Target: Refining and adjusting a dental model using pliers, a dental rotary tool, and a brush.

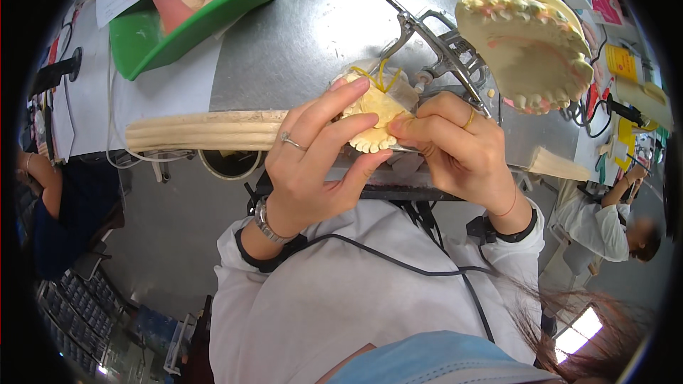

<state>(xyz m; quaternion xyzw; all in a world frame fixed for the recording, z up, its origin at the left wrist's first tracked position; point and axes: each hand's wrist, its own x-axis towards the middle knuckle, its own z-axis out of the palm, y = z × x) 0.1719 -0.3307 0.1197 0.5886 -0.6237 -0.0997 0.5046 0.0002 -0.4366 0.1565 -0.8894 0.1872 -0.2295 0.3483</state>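
Over the front edge of the metal worktop (277, 57), a yellowish plaster dental cast (380, 108) with a row of pale teeth (371, 144) faces me. My left hand (302, 153) grips the cast from the left, two fingers over its top and the thumb below by the teeth. The thumb and bent fingers of my right hand (466, 151) pinch at the cast's right edge; whether something small sits between them is hidden. Yellow strands (384, 75) stick up behind the cast. A metal dental articulator (445, 46) stands just beyond, close to my right hand.
A large jaw model (526, 50) with teeth stands at the right. At the far left, a green bin (213, 23) holds a pink sheet and plaster pieces. A layered wooden ledge (203, 131) runs along the front left. Cables cross my lap, and other people sit at both sides.
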